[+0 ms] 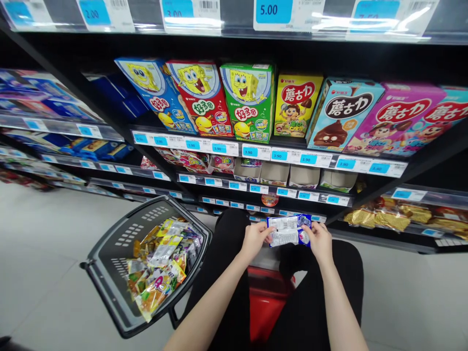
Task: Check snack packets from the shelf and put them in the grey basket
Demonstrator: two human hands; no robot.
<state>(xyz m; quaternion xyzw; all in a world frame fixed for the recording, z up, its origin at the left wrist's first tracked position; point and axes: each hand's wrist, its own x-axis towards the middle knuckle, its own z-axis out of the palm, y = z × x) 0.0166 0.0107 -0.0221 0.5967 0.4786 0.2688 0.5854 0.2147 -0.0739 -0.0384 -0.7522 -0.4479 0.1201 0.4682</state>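
Note:
Between my two hands, in front of my knees, is a small blue and white candy packet (287, 231) with its printed back facing me. My left hand (256, 239) pinches its left end, thumb on top. The right end is gripped by my right hand (319, 241), also with the thumb on top. To the left of my legs stands a grey shopping basket (106, 278) on the floor. Several shiny candy bags (161, 263), mostly yellow, orange and purple, lie loosely piled in it.
Ahead rises a shelf unit with colourful snack boxes (246, 102) and price labels (252, 152). Lower down are open cardboard display boxes (304, 176). Gold-wrapped packets (393, 219) sit at the right. A red object (266, 302) shows between my legs.

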